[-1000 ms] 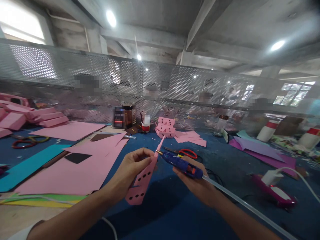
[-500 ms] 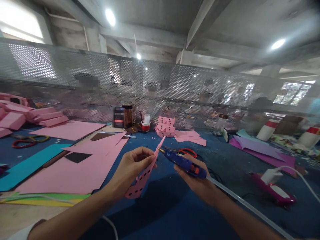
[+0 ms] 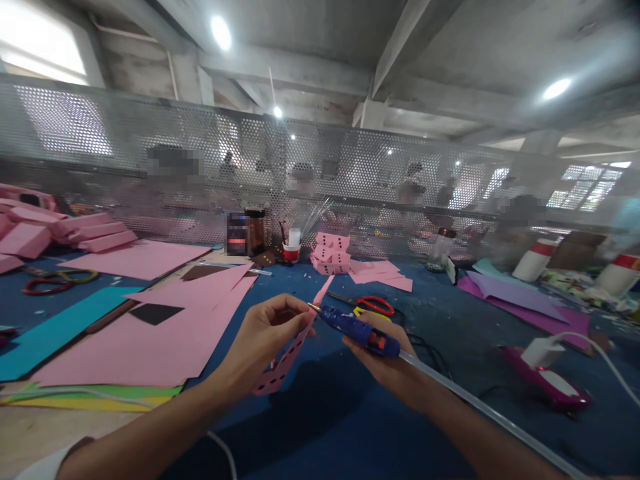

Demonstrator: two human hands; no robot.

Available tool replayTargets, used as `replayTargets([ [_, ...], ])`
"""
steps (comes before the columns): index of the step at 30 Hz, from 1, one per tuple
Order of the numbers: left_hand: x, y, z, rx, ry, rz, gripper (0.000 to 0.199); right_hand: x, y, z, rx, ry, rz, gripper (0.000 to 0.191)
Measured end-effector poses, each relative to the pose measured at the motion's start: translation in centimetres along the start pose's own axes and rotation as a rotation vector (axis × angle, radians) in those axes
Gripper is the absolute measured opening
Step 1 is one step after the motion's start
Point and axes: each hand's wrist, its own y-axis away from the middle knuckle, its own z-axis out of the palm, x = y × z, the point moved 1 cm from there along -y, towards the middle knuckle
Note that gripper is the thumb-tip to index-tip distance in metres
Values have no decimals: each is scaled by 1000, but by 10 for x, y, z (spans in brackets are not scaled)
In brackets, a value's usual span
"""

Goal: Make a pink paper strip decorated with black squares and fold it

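Between the thumb and fingers of my left hand (image 3: 273, 330) is a folded pink paper strip (image 3: 289, 363) with black dots, its narrow end slanting up to the right. My right hand (image 3: 385, 353) is wrapped round a blue glue gun (image 3: 353, 325), whose metal tip is at the strip, close to my left fingertips. A long clear glue stick (image 3: 465, 393) runs from the back of the gun to the lower right. Behind my hands stands a stack of dotted pink folded pieces (image 3: 331, 255).
Scissors with red handles (image 3: 376, 306) lie behind the gun. Pink sheets (image 3: 145, 340) and a turquoise strip (image 3: 60, 330) cover the left. At right are a magenta power strip (image 3: 555, 387) and purple paper (image 3: 530, 307). A perforated metal screen (image 3: 345, 160) spans the back.
The glue gun and my right hand have moved slightly left and down, bringing the tip nearer my left fingertips. More of the scissors' handles shows. My left hand is nearly unchanged.
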Motion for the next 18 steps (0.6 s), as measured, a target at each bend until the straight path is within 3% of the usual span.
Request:
replayTargets([
  [7, 0, 0, -2, -18, 18, -58, 20, -2, -1, -5, 10, -12, 55, 18],
  [13, -4, -1, -7, -91, 214, -178, 16, 5, 0, -4, 59, -64, 108, 21],
  [18, -8, -1, -8, -158, 318, -201, 17, 1, -1, -4, 45, -30, 100, 23],
])
